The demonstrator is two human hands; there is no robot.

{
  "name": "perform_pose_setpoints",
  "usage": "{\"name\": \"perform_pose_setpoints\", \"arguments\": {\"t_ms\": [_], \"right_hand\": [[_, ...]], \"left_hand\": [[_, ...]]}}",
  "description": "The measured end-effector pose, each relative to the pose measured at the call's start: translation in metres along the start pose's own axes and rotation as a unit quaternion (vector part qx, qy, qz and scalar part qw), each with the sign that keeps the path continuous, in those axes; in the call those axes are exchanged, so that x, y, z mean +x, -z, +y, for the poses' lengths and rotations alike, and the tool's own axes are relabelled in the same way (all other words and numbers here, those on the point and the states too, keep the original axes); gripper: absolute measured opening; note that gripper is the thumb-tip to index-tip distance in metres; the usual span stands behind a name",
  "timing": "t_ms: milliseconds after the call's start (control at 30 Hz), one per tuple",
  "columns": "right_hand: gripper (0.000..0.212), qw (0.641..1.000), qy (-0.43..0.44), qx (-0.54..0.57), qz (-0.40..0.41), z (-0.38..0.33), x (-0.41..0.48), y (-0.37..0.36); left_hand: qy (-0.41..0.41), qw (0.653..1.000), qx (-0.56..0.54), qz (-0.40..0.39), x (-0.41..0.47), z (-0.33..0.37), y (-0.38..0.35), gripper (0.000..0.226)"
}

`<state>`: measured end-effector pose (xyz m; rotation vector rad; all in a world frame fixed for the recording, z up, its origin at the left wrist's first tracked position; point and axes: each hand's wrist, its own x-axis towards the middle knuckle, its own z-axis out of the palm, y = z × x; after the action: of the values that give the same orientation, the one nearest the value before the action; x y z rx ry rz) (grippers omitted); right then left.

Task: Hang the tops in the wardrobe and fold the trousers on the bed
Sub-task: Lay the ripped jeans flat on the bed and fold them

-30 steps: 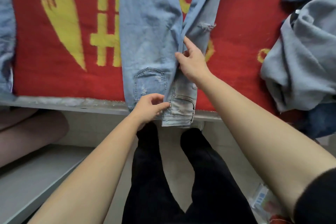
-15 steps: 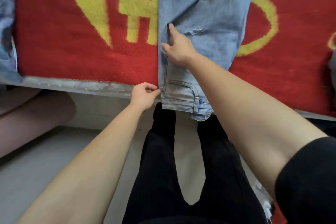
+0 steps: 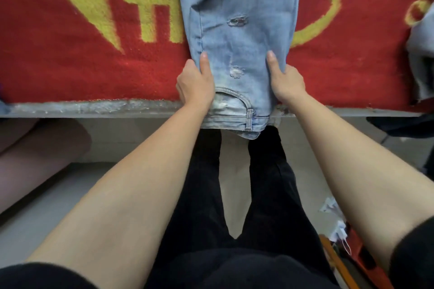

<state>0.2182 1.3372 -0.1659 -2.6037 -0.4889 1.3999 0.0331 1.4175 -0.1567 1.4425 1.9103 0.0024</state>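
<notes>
Red blanket (image 3: pixel 70 73) underlies the jeans (image 3: pixel 242 49); grey garment (image 3: pixel 420 54) lies far right.

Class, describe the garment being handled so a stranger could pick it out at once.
Find the red blanket with yellow patterns. Across its near edge lie the jeans, held at each side by the left hand and right hand. Unlike the grey garment at right, they are pale blue denim with ripped patches.
</notes>
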Motion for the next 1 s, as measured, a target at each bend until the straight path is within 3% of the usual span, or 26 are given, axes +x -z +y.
{"name": "perform_pose_setpoints", "arguments": {"t_ms": [67, 133, 300, 400, 533, 700, 800, 867, 933, 1000], "right_hand": [[0.067, 0.997, 0.031, 0.051, 0.052, 0.010, -0.015, -0.011], [0.070, 0.995, 0.032, 0.035, 0.088, 0.019, -0.030, -0.022], [0.071, 0.994, -0.036, -0.090, 0.043, 0.032, -0.036, -0.046], [0.066, 0.991, -0.056, -0.089, 0.080, 0.023, -0.038, -0.046], [0.069, 0.988, 0.029, -0.033, 0.148, -0.002, -0.035, -0.019], [0.051, 0.970, 0.133, -0.033, 0.201, -0.054, 0.002, 0.027], [0.040, 0.971, 0.138, -0.018, 0.194, -0.089, 0.035, 0.048], [0.028, 0.981, 0.109, 0.058, 0.152, -0.115, 0.057, 0.058], [0.006, 0.966, 0.064, 0.232, 0.093, -0.139, 0.075, 0.063], [0.021, 0.922, 0.005, 0.384, 0.044, -0.156, 0.088, 0.066]], "left_hand": [[-0.010, 0.999, -0.024, 0.024, -0.010, -0.004, 0.003, 0.047], [0.000, 1.000, -0.007, 0.007, -0.018, -0.021, 0.005, 0.048], [0.072, 0.980, 0.121, -0.143, -0.015, -0.056, -0.001, 0.056], [0.064, 0.982, 0.144, -0.103, -0.014, -0.048, 0.001, 0.050], [-0.024, 0.991, 0.130, -0.015, -0.011, -0.022, 0.016, 0.050], [-0.160, 0.973, 0.167, -0.016, 0.022, 0.031, 0.024, 0.060], [-0.249, 0.947, 0.204, -0.014, 0.041, 0.065, 0.021, 0.060], [-0.289, 0.926, 0.244, -0.021, 0.051, 0.081, 0.014, 0.059], [-0.306, 0.908, 0.285, -0.025, 0.057, 0.090, 0.005, 0.053], [-0.299, 0.906, 0.298, -0.022, 0.063, 0.093, -0.003, 0.044]]}}
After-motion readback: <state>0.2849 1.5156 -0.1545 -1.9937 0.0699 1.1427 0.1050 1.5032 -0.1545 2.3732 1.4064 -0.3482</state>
